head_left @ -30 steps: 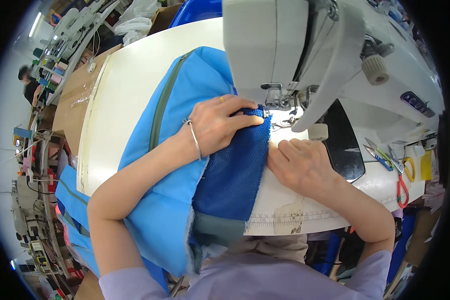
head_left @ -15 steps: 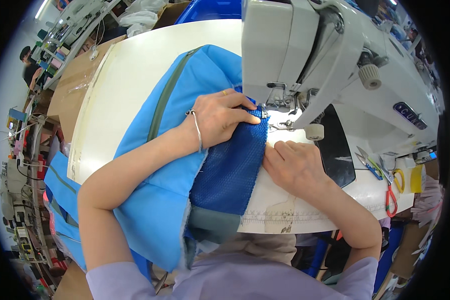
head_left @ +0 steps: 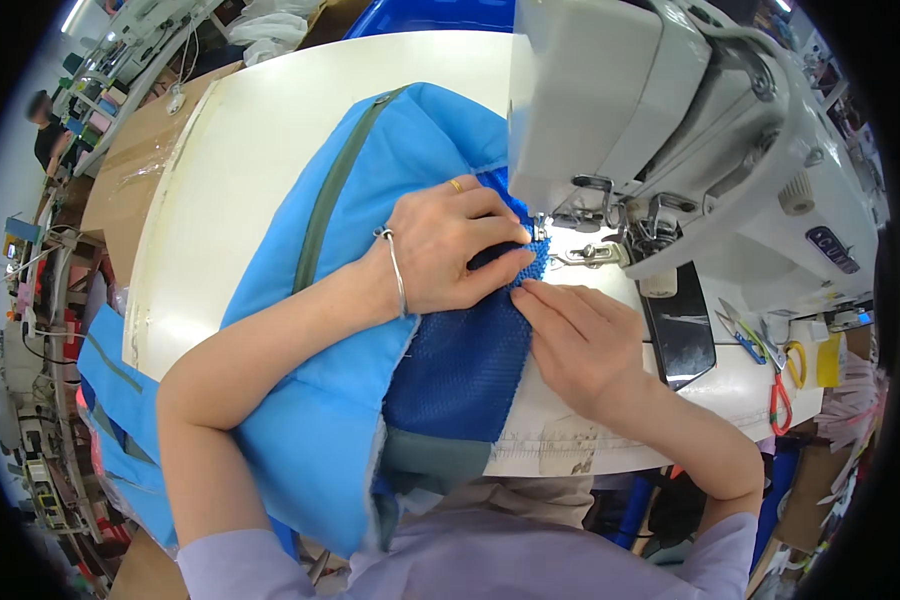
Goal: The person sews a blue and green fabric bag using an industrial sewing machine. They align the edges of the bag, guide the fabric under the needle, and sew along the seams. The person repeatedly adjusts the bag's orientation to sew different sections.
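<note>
The person's left hand [head_left: 450,250] bends over a dark blue, open-weave mesh panel [head_left: 460,370], thumb and forefinger gripping it near its upper end, while the right hand [head_left: 585,345] has its thumb and fingertips closed on the panel's right edge, just beside the left thumb. The mesh lies with its upper corner at the small metal presser foot [head_left: 540,230] of a bulky white sewing machine [head_left: 600,100], and it belongs to a larger spread of sky-blue woven fabric [head_left: 310,460] crossed by a long olive-green strip [head_left: 335,190], with a grey-green cloth band [head_left: 435,455] at the lower end. I'd judge all of it light, soft and hardly fragile, the mesh limp and likely to stretch or fray along its raw edge; the smoother blue cloth may slide. The best hold seems a flat pinch on the mesh border, fingertips clear of the needle area. Beneath is a white, curved-edge counter [head_left: 260,100], a measuring scale along its near side, bearing a glossy black slab [head_left: 682,340] and red-handled scissors [head_left: 780,405] to the right. Beyond sit a bright blue plastic bin [head_left: 430,15], crumpled translucent bags [head_left: 275,30] and brown cardboard [head_left: 120,200]; off to the left, a co-worker in dark clothing [head_left: 48,140] is near a cluttered workstation.
</note>
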### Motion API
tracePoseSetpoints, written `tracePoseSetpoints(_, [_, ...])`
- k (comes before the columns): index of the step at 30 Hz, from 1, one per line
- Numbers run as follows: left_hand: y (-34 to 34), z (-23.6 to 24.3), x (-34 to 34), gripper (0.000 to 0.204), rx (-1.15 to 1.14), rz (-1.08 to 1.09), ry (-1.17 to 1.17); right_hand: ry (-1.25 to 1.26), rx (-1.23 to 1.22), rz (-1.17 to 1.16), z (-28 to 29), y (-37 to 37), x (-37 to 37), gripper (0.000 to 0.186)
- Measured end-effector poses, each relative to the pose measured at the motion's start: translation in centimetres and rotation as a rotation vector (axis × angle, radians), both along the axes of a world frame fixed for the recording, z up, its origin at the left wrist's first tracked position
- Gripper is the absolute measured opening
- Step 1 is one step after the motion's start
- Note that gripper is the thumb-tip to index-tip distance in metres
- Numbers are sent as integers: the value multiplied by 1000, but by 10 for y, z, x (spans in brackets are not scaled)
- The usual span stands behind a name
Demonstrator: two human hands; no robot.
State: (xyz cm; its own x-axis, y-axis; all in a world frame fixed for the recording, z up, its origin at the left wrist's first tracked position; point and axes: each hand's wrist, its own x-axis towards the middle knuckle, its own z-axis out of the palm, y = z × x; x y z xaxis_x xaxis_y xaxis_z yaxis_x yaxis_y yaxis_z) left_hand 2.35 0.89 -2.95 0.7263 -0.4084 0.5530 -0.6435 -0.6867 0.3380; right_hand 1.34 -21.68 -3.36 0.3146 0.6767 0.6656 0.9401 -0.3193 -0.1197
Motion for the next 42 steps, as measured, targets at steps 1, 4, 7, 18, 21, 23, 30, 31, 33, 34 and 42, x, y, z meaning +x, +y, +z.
tracePoseSetpoints(1, [-2, 0, 1, 18, -11, 12, -29, 44, 14, -4, -1, 3, -2, 35])
tracePoseSetpoints(4, [-5, -2, 3, 15, -33, 38, -88, 49, 15, -17, -3, 10, -4, 39])
tracePoseSetpoints(7, [-5, -5, 4, 15, -52, 27, -100, 13, -13, -25, -5, 11, -5, 38])
tracePoseSetpoints(18, [-3, -5, 5, 24, 13, 36, -73, 21, -67, -27, 0, 5, 0, 41])
tracePoseSetpoints(21, [-5, -6, 0, 25, 10, 25, -81, 18, -56, -10, 1, 3, 1, 40])
tracePoseSetpoints(23, [-6, -4, 0, 25, 31, 30, -97, 14, -65, -17, 2, 2, -1, 39])
tracePoseSetpoints(30, [-5, -3, 0, 27, 53, 21, -101, 27, -32, -10, 0, 1, 1, 39])
tracePoseSetpoints(31, [-4, -4, 0, 28, 49, 14, -84, 27, -34, -10, -1, 0, 1, 40])
tracePoseSetpoints(33, [-3, -3, 1, 29, 43, -2, -53, 18, -39, -5, -1, -1, 0, 40])
tracePoseSetpoints(34, [-2, -3, 2, 29, 43, -17, -41, 7, -43, -2, 0, -1, -1, 39])
tracePoseSetpoints(42, [16, 14, -16, 31, 205, -74, -6, -88, -88, 80, 13, -7, -70, 37])
